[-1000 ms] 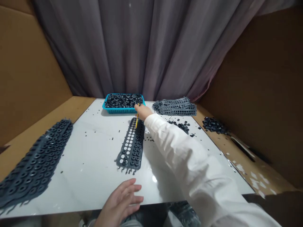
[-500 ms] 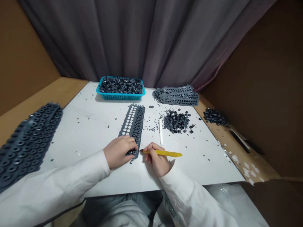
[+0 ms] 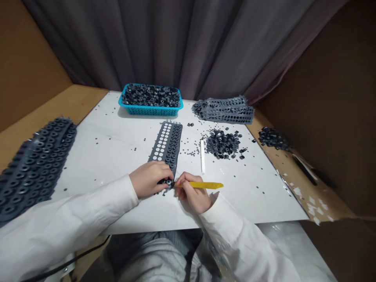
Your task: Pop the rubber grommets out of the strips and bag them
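Observation:
A dark grey rubber sheet [image 3: 174, 145] lies lengthwise before me, with two columns of round holes on its left and rows of raised rings on its right. My left hand [image 3: 150, 178] is closed over its near end, the fingertips gripping the lowest rings. A slim yellow pen-like tool [image 3: 207, 185] is pinched in my right hand [image 3: 196, 197]. Its tip points left and meets the sheet's right edge by my left fingertips; the exact contact is too small to make out.
A blue basket [image 3: 151, 111] full of dark rings stands at the back. Right of it lie stacked perforated sheets [image 3: 225, 109], a pile of small dark pieces [image 3: 223, 144] and a white stick [image 3: 202, 156]. Large ringed sheets [image 3: 38, 164] lie at left. Dark scraps [image 3: 273, 138] sit at the right edge.
The yellow tool has moved left, its tip now at the rubber sheet's edge beside my left fingers. The view has tilted down slightly. My left hand keeps its hold.

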Demonstrator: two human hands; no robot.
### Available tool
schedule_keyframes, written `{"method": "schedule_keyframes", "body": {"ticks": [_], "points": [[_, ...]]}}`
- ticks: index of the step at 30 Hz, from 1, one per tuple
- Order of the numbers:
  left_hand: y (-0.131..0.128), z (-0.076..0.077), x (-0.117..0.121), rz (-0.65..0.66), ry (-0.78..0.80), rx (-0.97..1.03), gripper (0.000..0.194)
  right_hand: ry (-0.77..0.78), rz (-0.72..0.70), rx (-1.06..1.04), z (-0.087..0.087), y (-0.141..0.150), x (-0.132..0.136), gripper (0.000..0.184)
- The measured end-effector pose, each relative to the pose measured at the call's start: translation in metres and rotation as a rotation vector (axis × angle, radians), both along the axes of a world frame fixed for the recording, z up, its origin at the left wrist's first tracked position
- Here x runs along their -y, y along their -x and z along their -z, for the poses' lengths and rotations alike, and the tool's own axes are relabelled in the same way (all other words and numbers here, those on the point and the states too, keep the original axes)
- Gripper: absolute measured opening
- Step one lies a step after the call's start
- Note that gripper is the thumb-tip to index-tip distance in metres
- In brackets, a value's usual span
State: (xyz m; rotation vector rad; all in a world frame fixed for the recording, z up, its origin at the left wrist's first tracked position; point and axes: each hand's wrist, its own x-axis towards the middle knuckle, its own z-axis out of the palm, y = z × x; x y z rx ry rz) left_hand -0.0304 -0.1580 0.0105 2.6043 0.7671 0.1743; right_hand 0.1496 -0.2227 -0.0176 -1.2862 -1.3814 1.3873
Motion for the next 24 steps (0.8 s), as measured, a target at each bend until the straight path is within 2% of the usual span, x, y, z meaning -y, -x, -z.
{"method": "schedule_keyframes", "body": {"ticks": [5, 10, 17, 20, 24], "points": [[-0.003, -0.005, 0.003, 0.071, -0.163, -0.103, 0.011, -0.086, -0.013, 0.141, -0.008, 0.003, -0.002, 0.022], [-0.011, -0.008, 0.004, 0.145, -0.356, -0.151, 0.007, -0.113, -0.006, 0.208, -0.008, 0.006, -0.002, 0.025], [-0.010, 0.004, 0.006, 0.278, -0.649, -0.059, 0.010, -0.196, -0.002, 0.261, -0.006, 0.008, -0.001, 0.025], [-0.006, 0.008, 0.012, 0.285, -0.728, -0.020, 0.009, -0.205, 0.002, 0.255, -0.005, 0.007, -0.001, 0.026], [-0.004, 0.015, 0.016, 0.298, -0.823, 0.027, 0.017, -0.193, -0.003, 0.243, -0.004, 0.007, -0.003, 0.026]]}}
